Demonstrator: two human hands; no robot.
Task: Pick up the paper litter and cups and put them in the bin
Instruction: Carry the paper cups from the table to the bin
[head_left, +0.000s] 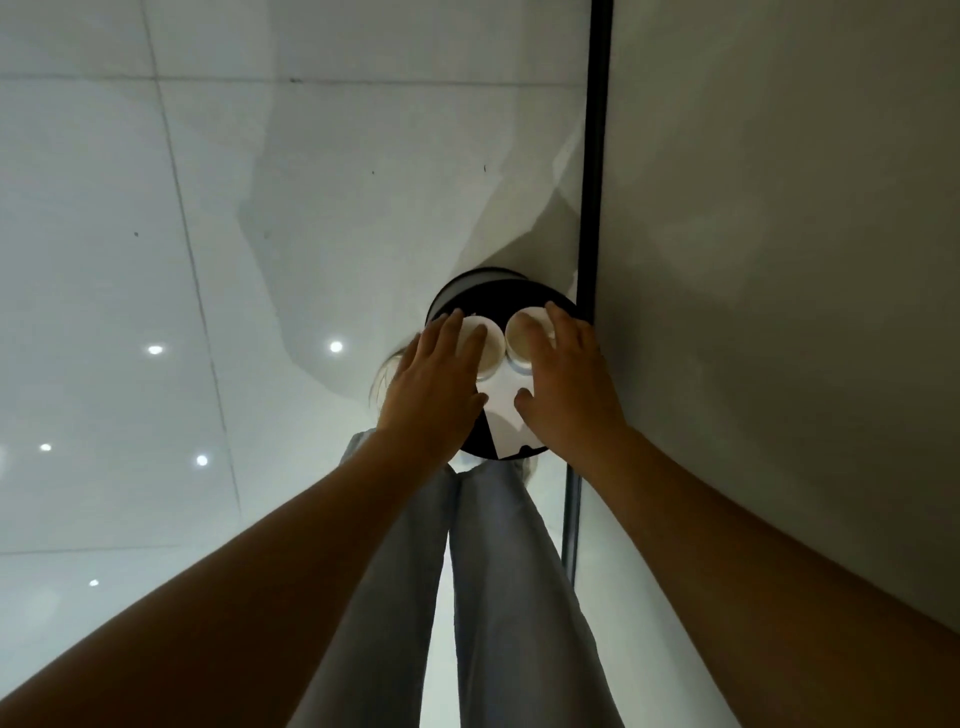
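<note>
Head view: both hands hover over the round black bin (470, 293) standing on the glossy tiled floor (156, 208). Left hand (436, 384) grips a paper cup (491, 345); right hand (566, 379) grips another cup (519, 332) at 12 o'clock. Flat white paper (504, 410) lies between the thumbs; which hand holds it is unclear.
</note>
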